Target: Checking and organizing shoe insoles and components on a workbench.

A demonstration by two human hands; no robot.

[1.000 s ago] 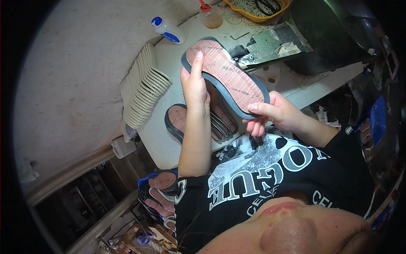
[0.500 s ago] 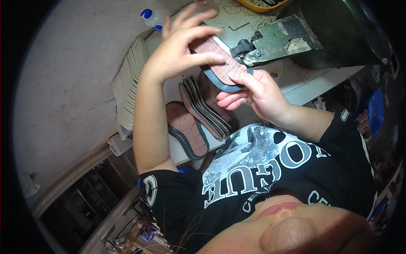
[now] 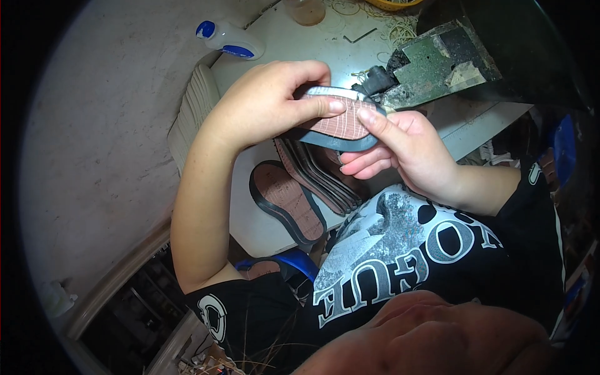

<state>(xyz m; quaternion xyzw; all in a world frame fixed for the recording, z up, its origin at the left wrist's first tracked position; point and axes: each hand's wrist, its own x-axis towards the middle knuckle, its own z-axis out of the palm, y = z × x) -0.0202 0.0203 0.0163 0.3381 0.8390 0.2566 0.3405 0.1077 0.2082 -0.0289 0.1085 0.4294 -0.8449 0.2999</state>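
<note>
So both hands are on one shoe sole (image 3: 342, 124), the pinkish one with a pale grid pattern and a dark rim, held up over the bench (image 3: 250, 215) toward the middle of its near edge. The left hand (image 3: 272, 100) has its thumb pressed flat on the pink face with the fingers curled over the far side, so that grip is closed around the sole (most of those fingertips are hidden, so don't ask me exactly where they land). The right hand (image 3: 420, 150) pinches the right end, thumb on top and fingers underneath, so that grip is holding the same sole too. Its far side sits right by the black clamp-like part (image 3: 378, 80) of a dark green machine (image 3: 437, 59); can't tell if they touch.

Below the hands, a row of similar dark-rimmed soles (image 3: 312, 172) leans together by the bench's near edge, and a single loose sole (image 3: 289, 201) lies just left of it, close to the near left corner. A stack of cream soles (image 3: 194, 115) lines the left edge against the wall, with a white bottle (image 3: 234, 42) with a blue cap farther back along that edge. Toward the far edge there's a hex key (image 3: 360, 35), a see-through container (image 3: 305, 11) and a bit of a yellow basket (image 3: 395, 4).
</note>
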